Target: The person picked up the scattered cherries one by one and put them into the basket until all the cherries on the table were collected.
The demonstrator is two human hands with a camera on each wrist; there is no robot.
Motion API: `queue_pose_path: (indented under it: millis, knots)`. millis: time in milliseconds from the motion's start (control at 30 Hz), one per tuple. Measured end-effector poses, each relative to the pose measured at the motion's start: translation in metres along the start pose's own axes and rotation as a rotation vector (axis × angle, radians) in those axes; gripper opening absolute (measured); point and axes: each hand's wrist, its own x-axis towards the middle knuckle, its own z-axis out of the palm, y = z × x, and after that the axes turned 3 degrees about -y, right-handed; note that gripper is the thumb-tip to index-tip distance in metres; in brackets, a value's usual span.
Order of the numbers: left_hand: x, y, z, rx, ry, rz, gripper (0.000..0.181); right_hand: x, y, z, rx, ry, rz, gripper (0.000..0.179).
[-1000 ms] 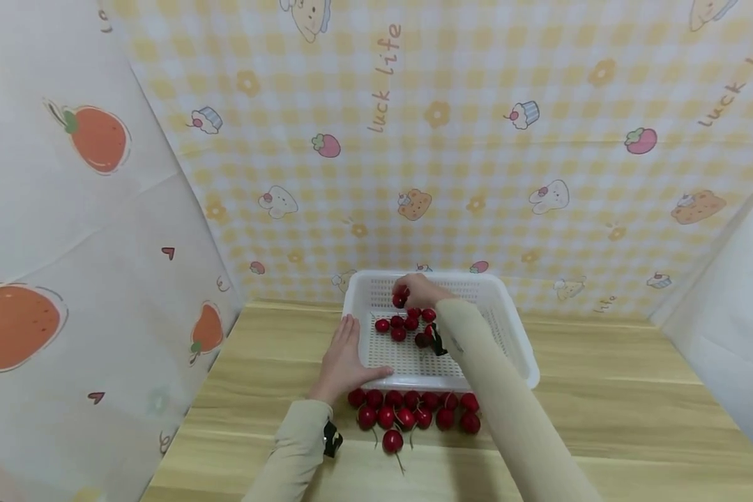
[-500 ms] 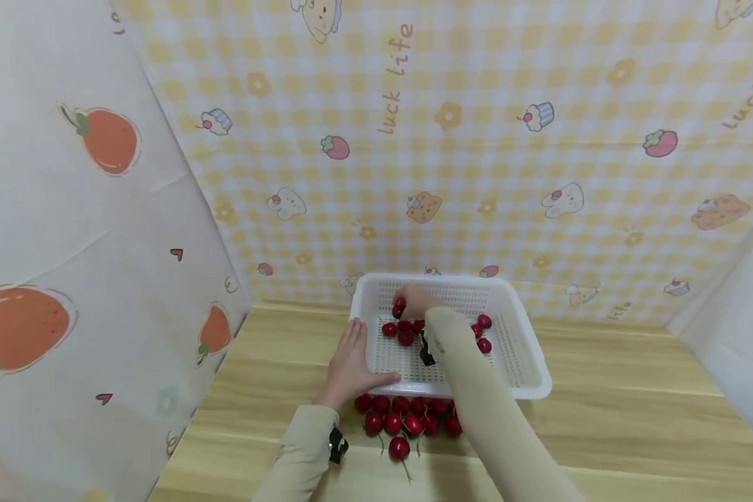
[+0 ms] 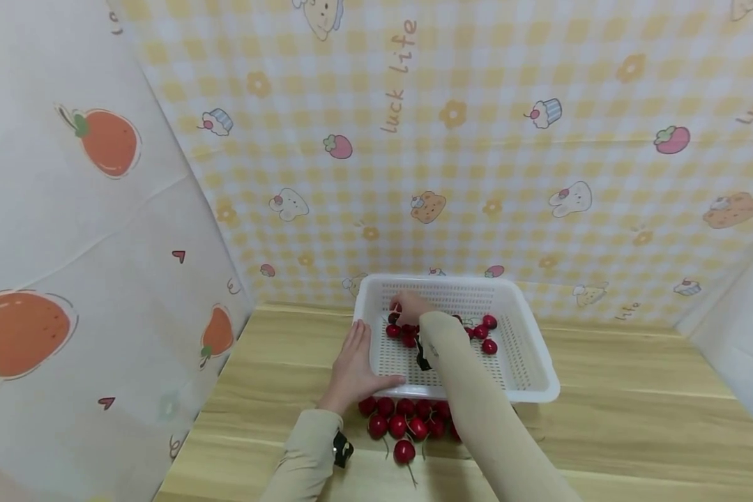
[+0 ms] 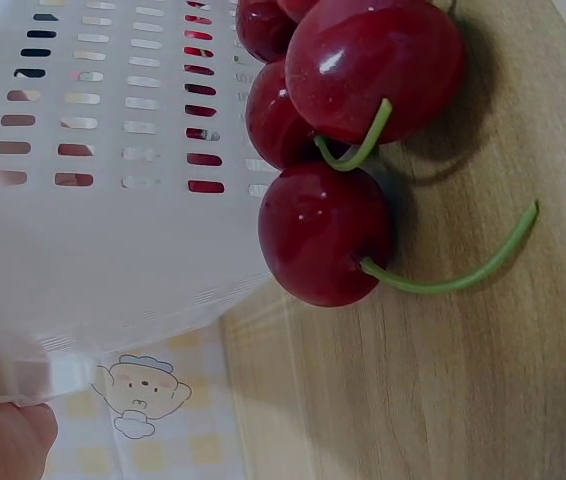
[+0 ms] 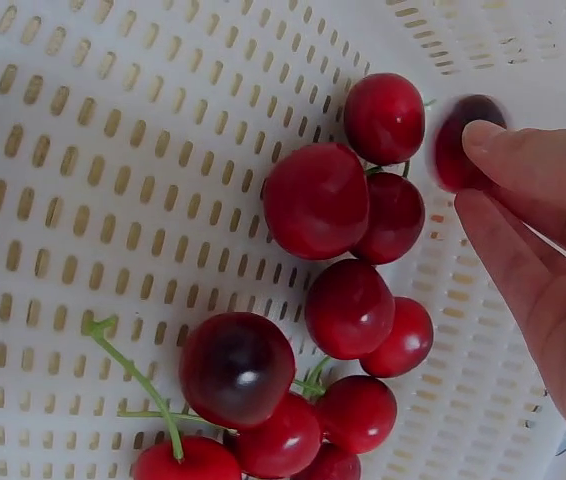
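Observation:
A white slotted plastic basket [image 3: 539, 394] stands on the table. My left hand [image 3: 354, 369] rests on its front left corner, fingers straight along the left side and thumb along the front rim. My right hand [image 3: 412, 308] is inside the basket near the back left corner. In the right wrist view, its thumb and fingers pinch a dark red cherry [image 5: 453, 155] just above the basket floor. Beside it several cherries [image 5: 318, 200] lie in a loose line, some with green stems. The right forearm hides part of them in the head view.
Several more cherries [image 3: 378, 427] lie in rows on the wooden table [image 3: 627, 390], close against the basket's front wall. One cherry [image 3: 404, 452] with a stem lies nearer me. A checked cloth [image 3: 452, 160] hangs behind the basket.
My right hand has moved lower and slightly left within the basket, still pinching the cherry. Cherries at the basket's right have come into sight. My left hand stays on the corner; the head view has shifted slightly.

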Motion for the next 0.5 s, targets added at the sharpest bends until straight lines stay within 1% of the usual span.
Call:
queue_pose_path:
  millis: [100, 167, 233, 300, 367, 433, 500]
  knots:
    - [0.000, 0.002, 0.002, -0.007, 0.003, 0.013, 0.118, -0.002, 0.004, 0.000, -0.009, 0.002, -0.018, 0.032]
    - [0.000, 0.003, 0.003, -0.005, 0.000, 0.015, 0.119, -0.004, 0.006, -0.001, 0.004, -0.003, -0.022, 0.032]
    - [0.000, 0.003, 0.004, 0.006, 0.004, 0.013, 0.120, -0.006, 0.006, -0.005, 0.012, 0.007, -0.048, 0.033]
    - [0.001, 0.002, 0.005, 0.014, 0.006, 0.009, 0.120, -0.010, 0.003, -0.011, 0.025, 0.031, -0.097, 0.034]
    - [0.002, 0.001, 0.005, 0.019, 0.003, 0.000, 0.120, -0.015, -0.003, -0.021, 0.033, 0.066, -0.171, 0.034]
    - [0.003, -0.001, 0.005, 0.018, 0.004, -0.003, 0.120, -0.026, -0.013, -0.033, 0.046, 0.103, -0.249, 0.033]
    - [0.005, -0.003, 0.004, 0.029, 0.001, -0.004, 0.120, -0.041, -0.025, -0.047, 0.061, 0.128, -0.301, 0.033]
